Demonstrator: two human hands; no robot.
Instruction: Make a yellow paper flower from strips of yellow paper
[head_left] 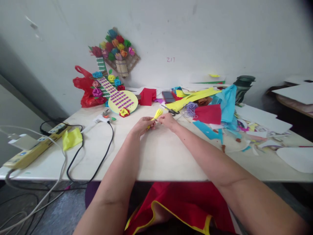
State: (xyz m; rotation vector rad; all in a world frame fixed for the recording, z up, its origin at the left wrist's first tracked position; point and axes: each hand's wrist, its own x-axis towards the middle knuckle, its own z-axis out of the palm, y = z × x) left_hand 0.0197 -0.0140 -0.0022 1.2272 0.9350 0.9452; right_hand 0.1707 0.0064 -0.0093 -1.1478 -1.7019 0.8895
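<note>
My left hand (142,125) and my right hand (168,120) meet over the middle of the pale table (156,156). Both are closed in a pinch on a small yellow folded paper piece (156,115), whose fringed end points up and away from me. The left hand grips its lower end; the right hand's fingers pinch it from the right side. Scissors (170,110) lie just beyond the right hand.
A glue gun (101,118) with a black cord lies to the left, beside a yellow power strip (34,147) and a yellow paper scrap (71,138). A paper guitar with flowers (116,96) stands behind. Coloured paper sheets and scraps (215,107) cover the right side.
</note>
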